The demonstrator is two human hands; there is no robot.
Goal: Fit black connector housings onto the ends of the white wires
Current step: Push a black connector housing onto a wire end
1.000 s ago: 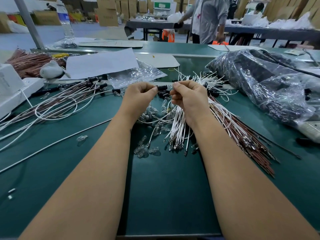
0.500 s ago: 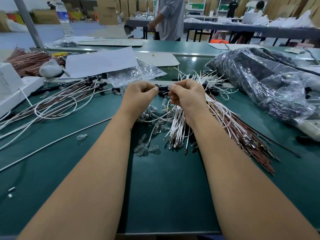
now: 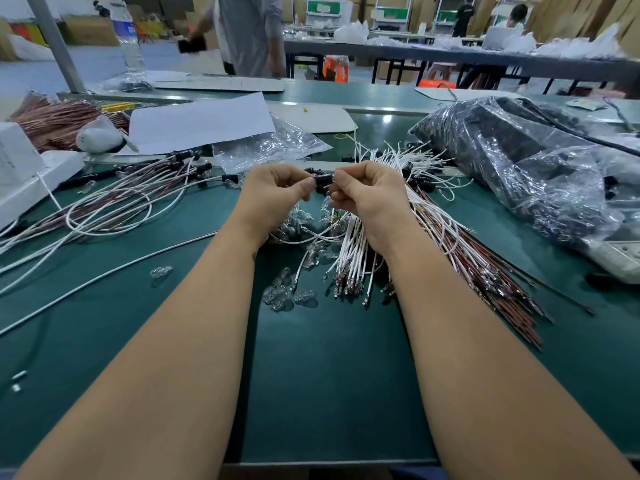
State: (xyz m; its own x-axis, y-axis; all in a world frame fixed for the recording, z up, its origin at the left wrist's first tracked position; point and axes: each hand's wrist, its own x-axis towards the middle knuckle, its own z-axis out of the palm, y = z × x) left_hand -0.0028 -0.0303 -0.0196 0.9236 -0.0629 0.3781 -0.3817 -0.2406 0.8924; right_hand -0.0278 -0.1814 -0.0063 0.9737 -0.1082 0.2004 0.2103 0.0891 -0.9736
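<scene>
Pinching a small black plastic connector housing (image 3: 322,178) between them, the left hand (image 3: 275,192) and right hand (image 3: 369,195) appear mid-fitting; next, the white wire's end likely needs seating fully.

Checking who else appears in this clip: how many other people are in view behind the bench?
3. One person stands just past the bench, left of centre; one stands far back right; one sits beside them at the long table. Boxes may hide others.
</scene>
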